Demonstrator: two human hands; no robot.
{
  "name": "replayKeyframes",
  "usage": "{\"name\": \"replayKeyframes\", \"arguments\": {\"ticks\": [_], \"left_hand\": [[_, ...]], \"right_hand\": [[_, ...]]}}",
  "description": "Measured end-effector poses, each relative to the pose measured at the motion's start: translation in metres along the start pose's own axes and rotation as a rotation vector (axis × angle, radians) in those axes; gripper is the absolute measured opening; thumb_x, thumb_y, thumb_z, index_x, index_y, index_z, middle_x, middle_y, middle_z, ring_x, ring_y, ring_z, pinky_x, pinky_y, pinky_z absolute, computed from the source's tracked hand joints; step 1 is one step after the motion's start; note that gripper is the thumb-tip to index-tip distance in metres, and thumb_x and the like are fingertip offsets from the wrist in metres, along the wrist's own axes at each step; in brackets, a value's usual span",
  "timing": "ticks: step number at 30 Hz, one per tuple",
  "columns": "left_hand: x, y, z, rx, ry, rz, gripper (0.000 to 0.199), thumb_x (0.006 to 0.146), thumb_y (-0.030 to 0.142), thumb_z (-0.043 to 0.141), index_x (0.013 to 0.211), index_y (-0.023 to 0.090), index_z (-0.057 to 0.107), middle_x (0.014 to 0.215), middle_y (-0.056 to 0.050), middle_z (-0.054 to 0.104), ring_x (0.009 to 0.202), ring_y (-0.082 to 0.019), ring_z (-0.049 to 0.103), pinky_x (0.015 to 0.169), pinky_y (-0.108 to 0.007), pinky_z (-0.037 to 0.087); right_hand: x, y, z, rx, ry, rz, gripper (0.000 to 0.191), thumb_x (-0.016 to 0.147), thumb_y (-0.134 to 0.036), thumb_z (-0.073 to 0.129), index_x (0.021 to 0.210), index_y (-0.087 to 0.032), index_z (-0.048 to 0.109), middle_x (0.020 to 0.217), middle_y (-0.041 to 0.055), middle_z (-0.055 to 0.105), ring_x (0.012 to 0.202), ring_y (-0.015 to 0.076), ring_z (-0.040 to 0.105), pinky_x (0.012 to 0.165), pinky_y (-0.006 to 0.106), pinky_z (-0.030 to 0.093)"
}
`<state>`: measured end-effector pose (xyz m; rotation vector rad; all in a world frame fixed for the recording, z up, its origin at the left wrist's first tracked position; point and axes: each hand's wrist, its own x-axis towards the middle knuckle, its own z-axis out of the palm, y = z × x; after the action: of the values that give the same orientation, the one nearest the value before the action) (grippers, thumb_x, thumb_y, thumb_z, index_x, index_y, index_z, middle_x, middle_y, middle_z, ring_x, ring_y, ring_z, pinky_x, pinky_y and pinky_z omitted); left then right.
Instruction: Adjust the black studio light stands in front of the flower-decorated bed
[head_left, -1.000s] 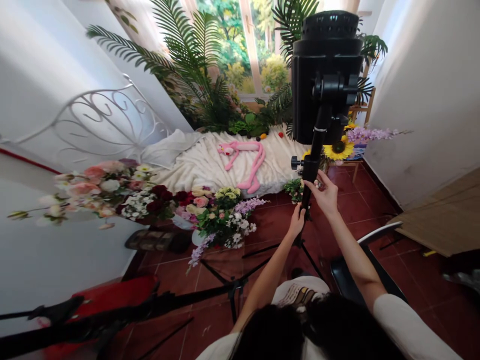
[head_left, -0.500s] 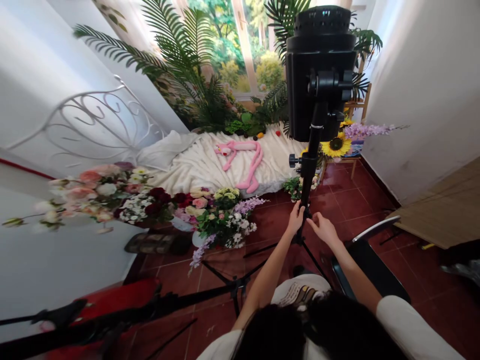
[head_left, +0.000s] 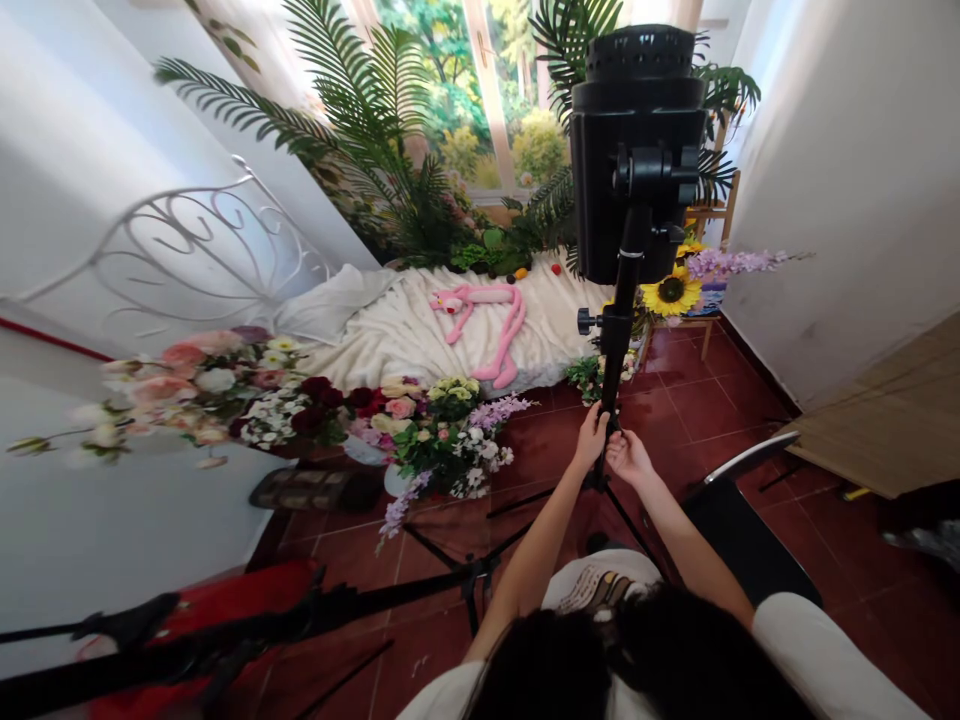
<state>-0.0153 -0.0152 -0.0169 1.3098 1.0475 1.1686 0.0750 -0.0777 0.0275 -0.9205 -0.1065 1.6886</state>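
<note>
A black studio light (head_left: 637, 180) sits on top of an upright light stand (head_left: 616, 365) in front of me. My left hand (head_left: 592, 438) is closed around the lower part of the stand's pole. Just right of the pole, my right hand (head_left: 628, 457) has its fingers bent and pinched together against a small dark part at the pole. That part is mostly hidden by my fingers; it looks like a knob. Higher up the pole a black clamp knob (head_left: 587, 321) sticks out to the left, untouched.
A bed with a cream blanket (head_left: 390, 325) and a pink plush toy (head_left: 487, 295) lies ahead. Artificial flowers (head_left: 427, 420) stand at its front. A second black tripod (head_left: 472, 570) crosses the lower left. To the right are a black folding chair (head_left: 750, 540) and a sunflower (head_left: 673, 290).
My right hand has moved left and turned, bringing its fingers from beside the pole onto it. My left hand stays on the pole, and the light has barely shifted in view.
</note>
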Motion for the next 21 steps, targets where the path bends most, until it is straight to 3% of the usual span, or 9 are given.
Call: {"name": "replayKeyframes", "arguments": {"ticks": [3,6,10,16,21], "left_hand": [[-0.003,0.010,-0.009,0.019,-0.018,0.032,0.043,0.089,0.047,0.051,0.121,0.019,0.059,0.122,-0.011,0.065,0.109,-0.021,0.062,0.102,-0.040,0.045],[-0.006,0.020,-0.030,0.010,-0.009,0.107,0.038,0.091,0.046,0.048,0.116,0.020,0.061,0.118,-0.009,0.066,0.109,-0.019,0.063,0.102,-0.038,0.045],[-0.012,0.022,-0.066,-0.006,0.114,0.110,0.037,0.091,0.046,0.048,0.111,0.019,0.061,0.109,-0.010,0.068,0.102,-0.018,0.065,0.098,-0.038,0.048],[-0.036,0.015,-0.127,-0.009,0.334,0.132,0.037,0.091,0.047,0.047,0.108,0.017,0.059,0.104,-0.010,0.067,0.094,-0.017,0.066,0.093,-0.037,0.050],[-0.082,0.017,-0.204,0.049,0.668,0.135,0.036,0.091,0.049,0.046,0.102,0.018,0.062,0.099,-0.009,0.068,0.088,-0.017,0.065,0.086,-0.034,0.052]], "right_hand": [[-0.006,0.000,0.000,0.008,0.099,0.052,0.024,0.087,-0.019,0.038,0.071,-0.021,0.055,0.066,0.0035,0.065,0.049,0.0126,0.052,0.050,0.023,0.048],[-0.012,0.002,-0.003,-0.059,0.121,0.177,0.024,0.087,-0.017,0.038,0.080,-0.019,0.061,0.072,0.0057,0.069,0.051,0.0122,0.057,0.054,0.024,0.050],[-0.010,0.018,0.006,-0.206,0.077,0.303,0.018,0.089,-0.019,0.045,0.087,-0.017,0.062,0.074,0.0050,0.071,0.054,0.0094,0.062,0.057,0.020,0.051],[0.012,0.059,0.062,-0.439,-0.060,0.412,0.021,0.092,-0.023,0.042,0.091,-0.016,0.062,0.077,0.0062,0.072,0.057,0.0091,0.064,0.061,0.021,0.052],[0.027,0.113,0.116,-0.635,-0.260,0.527,0.019,0.092,-0.021,0.043,0.088,-0.017,0.061,0.075,0.0051,0.072,0.059,0.0094,0.065,0.063,0.021,0.054]]}}
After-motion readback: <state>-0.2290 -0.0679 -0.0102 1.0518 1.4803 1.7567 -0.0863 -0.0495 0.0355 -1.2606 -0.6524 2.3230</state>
